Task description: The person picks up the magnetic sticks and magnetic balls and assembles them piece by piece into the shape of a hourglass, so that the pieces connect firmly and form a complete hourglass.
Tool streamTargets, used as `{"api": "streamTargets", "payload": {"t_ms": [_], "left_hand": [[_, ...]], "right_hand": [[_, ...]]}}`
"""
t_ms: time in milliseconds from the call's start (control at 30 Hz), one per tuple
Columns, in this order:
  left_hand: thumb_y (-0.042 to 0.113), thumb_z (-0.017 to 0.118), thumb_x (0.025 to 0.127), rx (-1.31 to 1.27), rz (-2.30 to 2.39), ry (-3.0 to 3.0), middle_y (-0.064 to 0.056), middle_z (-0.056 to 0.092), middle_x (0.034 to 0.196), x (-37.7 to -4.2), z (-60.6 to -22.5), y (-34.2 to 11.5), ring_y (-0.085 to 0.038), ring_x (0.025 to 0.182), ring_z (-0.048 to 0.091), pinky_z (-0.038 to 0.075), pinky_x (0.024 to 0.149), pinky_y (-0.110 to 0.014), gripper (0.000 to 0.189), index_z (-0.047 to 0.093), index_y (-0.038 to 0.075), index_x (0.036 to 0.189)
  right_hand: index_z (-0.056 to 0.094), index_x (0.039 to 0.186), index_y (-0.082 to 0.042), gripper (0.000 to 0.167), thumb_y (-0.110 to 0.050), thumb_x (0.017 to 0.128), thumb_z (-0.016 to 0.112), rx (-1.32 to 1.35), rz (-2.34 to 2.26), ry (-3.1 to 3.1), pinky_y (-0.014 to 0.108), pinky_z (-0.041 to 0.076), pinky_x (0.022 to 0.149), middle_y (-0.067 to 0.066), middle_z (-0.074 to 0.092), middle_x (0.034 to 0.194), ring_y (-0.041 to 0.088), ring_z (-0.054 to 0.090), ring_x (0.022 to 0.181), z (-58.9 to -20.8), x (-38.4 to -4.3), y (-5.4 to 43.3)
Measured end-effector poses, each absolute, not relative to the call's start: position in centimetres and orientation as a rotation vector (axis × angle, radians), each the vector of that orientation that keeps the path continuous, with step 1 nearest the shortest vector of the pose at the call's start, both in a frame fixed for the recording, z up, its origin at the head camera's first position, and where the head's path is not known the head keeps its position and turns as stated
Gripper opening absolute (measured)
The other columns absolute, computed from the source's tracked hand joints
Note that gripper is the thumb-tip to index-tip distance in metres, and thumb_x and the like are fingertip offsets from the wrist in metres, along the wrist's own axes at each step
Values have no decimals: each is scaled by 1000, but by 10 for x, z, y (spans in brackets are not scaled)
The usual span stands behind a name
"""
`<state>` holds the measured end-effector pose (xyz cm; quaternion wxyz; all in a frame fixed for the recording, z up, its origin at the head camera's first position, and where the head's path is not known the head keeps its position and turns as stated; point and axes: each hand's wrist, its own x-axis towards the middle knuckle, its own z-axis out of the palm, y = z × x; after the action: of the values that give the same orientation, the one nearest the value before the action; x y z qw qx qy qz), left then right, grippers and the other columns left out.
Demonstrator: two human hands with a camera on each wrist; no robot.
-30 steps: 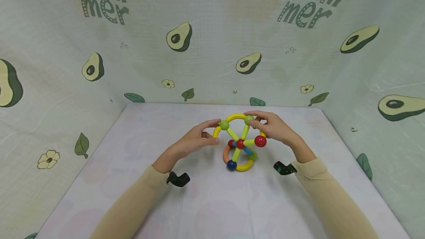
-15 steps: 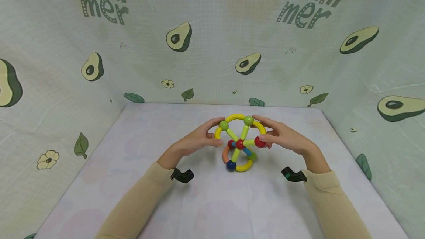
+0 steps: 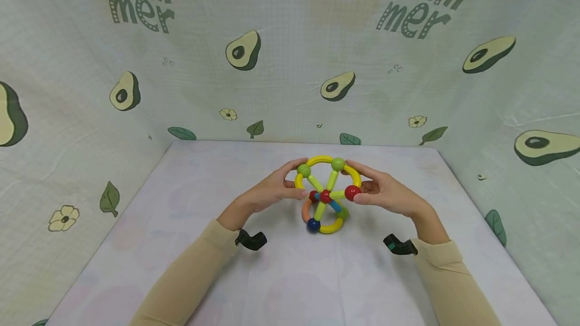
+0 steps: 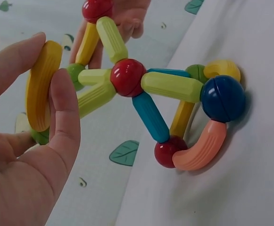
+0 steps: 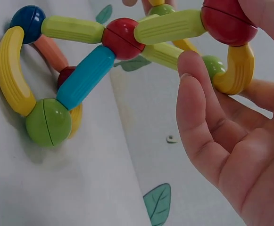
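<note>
A magnetic ball-and-rod model stands on the table, its central red ball point(image 3: 325, 196) joined to light green and blue rods. Its lower ring has a dark blue ball point(image 3: 313, 225), a salmon curved rod point(image 4: 203, 150), a green ball point(image 5: 48, 122) and yellow curved rods. My left hand point(image 3: 265, 194) pinches a yellow curved rod point(image 4: 43, 87) on the upper ring's left side, below a green ball point(image 3: 304, 170). On the opposite side, my right hand point(image 3: 394, 192) holds the outer red ball point(image 3: 352, 193), thumb on it, other fingers around the yellow curved rod point(image 5: 240, 70) beside it.
The pale tabletop point(image 3: 290, 286) extends around the model. Behind it hangs a cloth point(image 3: 290, 84) printed with avocados and leaves, which also covers both sides. Dark wrist devices point(image 3: 251, 240) sit below both hands.
My right hand has moved from the upper right green ball outward and down to the red ball. My left hand has shifted slightly right along the yellow rod. The model stays nearly in place.
</note>
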<state>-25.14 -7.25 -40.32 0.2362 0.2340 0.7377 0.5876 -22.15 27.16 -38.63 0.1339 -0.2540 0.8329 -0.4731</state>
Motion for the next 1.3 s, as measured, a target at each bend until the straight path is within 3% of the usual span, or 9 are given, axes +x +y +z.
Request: {"api": "streamTargets", "payload": {"t_ms": [233, 333, 467, 600, 767, 867, 1000, 1167, 1300], "left_hand": [[27, 82, 96, 576, 1704, 1988, -6, 41, 164, -245, -400, -65, -34, 122, 69, 25, 124, -70, 90, 26, 31, 167], [27, 83, 95, 553, 1723, 2014, -6, 40, 165, -243, -399, -62, -33, 122, 70, 26, 123, -71, 91, 27, 29, 167], [28, 85, 93, 531, 1712, 2072, -5, 36, 165, -240, -397, -60, -24, 120, 71, 32, 120, -70, 93, 27, 28, 166], [25, 85, 93, 555, 1701, 2072, -6, 42, 162, -239, -394, -60, -23, 116, 72, 31, 121, -69, 95, 25, 27, 166], [21, 82, 96, 622, 1649, 2043, -9, 60, 149, -242, -390, -68, -28, 114, 73, 28, 122, -69, 94, 22, 25, 168], [21, 82, 96, 647, 1610, 2042, -9, 61, 148, -244, -390, -72, -27, 115, 73, 32, 121, -67, 94, 23, 26, 168], [19, 83, 95, 639, 1606, 2052, -8, 65, 142, -245, -389, -72, -26, 111, 73, 36, 120, -64, 93, 25, 25, 168], [19, 84, 93, 597, 1625, 2083, -12, 77, 114, -240, -387, -67, -26, 107, 74, 35, 121, -64, 94, 25, 22, 166], [21, 87, 92, 554, 1658, 2102, -10, 73, 122, -235, -386, -62, -22, 107, 75, 36, 121, -62, 95, 26, 23, 165]], "right_hand": [[30, 169, -24, 84, -24, 99, 78, -744, -1360, 2475, 30, 55, 75, 14, 48, 155, 29, 62, 90, -390, -224, 265], [31, 169, -21, 85, -23, 98, 78, -738, -1383, 2490, 30, 57, 78, 15, 48, 156, 29, 62, 93, -391, -223, 261], [32, 168, -18, 85, -22, 97, 80, -721, -1421, 2516, 29, 59, 83, 14, 57, 141, 29, 64, 96, -391, -221, 257], [33, 168, -17, 86, -23, 97, 80, -706, -1428, 2545, 29, 60, 85, 11, 61, 127, 27, 66, 98, -390, -219, 254], [28, 170, -20, 87, -22, 99, 78, -748, -1416, 2489, 27, 59, 93, 15, 49, 154, 30, 65, 113, -389, -218, 258], [26, 170, -22, 86, -22, 100, 76, -758, -1414, 2457, 26, 58, 96, 13, 36, 167, 33, 62, 123, -390, -217, 262], [28, 169, -20, 84, -24, 100, 76, -744, -1417, 2492, 25, 58, 95, 14, 41, 163, 32, 62, 122, -392, -217, 260], [33, 168, -15, 82, -25, 100, 77, -718, -1424, 2569, 25, 59, 93, 16, 46, 159, 30, 65, 120, -392, -217, 252], [34, 167, -15, 81, -27, 100, 77, -711, -1419, 2607, 28, 60, 95, 15, 44, 163, 31, 65, 122, -391, -216, 246]]}}
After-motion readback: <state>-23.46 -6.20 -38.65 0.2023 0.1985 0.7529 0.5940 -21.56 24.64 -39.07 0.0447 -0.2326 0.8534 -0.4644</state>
